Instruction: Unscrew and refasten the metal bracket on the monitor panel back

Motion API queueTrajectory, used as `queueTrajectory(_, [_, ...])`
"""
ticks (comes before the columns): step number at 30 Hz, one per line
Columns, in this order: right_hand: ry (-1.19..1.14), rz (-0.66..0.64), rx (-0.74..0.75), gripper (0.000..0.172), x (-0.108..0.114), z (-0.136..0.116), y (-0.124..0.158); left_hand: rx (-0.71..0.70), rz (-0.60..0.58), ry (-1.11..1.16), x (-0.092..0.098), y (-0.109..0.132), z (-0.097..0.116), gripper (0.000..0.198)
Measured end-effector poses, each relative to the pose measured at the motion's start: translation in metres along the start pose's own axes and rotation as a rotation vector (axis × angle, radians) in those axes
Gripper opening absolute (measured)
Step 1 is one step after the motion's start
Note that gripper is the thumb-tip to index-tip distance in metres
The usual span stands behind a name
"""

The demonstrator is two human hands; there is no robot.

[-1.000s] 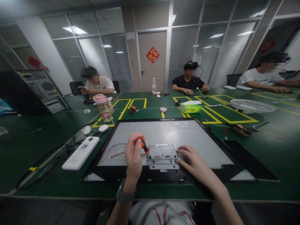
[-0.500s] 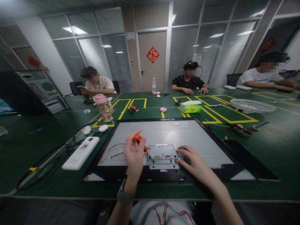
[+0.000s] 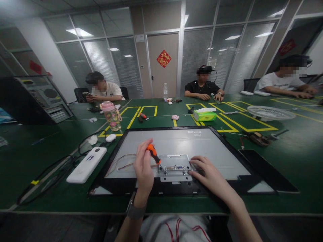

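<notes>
Some regripping seems under way: the left hand point(image 3: 143, 166), fingers straighter than before, loosely holds the screwdriver point(image 3: 154, 154) slanting to the panel bracket point(image 3: 176, 160), whose right edge the spread, empty right hand point(image 3: 206, 170) touches.

- Bare left hand point(image 3: 144, 168): raised, palm turned inward, its fingers point(image 3: 143, 147) pointing up and lightly curled, its thumb point(image 3: 147, 159) opposing them in a grip.
- Bare left forearm point(image 3: 127, 229): rising steeply from the lower edge to the left wrist point(image 3: 141, 199).
- Bare right hand point(image 3: 208, 171): flatter, back upward, fingers slightly bent and reaching left, thumb apart.
- Bare right forearm point(image 3: 239, 209): slanting in from lower right.
</notes>
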State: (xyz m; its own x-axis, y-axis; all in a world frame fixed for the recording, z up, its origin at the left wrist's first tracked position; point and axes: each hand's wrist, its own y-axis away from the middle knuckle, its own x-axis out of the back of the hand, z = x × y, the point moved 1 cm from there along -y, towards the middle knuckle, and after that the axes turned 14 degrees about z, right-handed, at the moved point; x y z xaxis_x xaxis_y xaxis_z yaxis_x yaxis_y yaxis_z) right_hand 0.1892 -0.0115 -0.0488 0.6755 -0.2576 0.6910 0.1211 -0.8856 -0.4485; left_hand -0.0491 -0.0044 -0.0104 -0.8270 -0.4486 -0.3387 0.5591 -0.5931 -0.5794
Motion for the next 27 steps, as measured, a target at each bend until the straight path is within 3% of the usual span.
queueTrajectory(7, [0.005, -0.001, -0.016, 0.026, 0.0016, -0.0034, -0.0005, -0.114, 0.006, -0.039, -0.0021, -0.0026, 0.0046, 0.019])
queueTrajectory(14, [0.003, -0.014, -0.019, 0.027, 0.0020, -0.0036, -0.0002, 0.063, -0.002, 0.017, 0.0006, 0.0003, -0.0001, 0.029])
queueTrajectory(21, [0.004, -0.008, -0.014, 0.028, -0.0001, -0.0004, 0.0000, -0.170, 0.037, -0.075, 0.0004, -0.0031, 0.0046, 0.014])
queueTrajectory(27, [-0.002, -0.010, -0.009, 0.026, 0.0007, -0.0021, 0.0003, 0.024, 0.053, -0.004, 0.0041, -0.0026, -0.0043, 0.028])
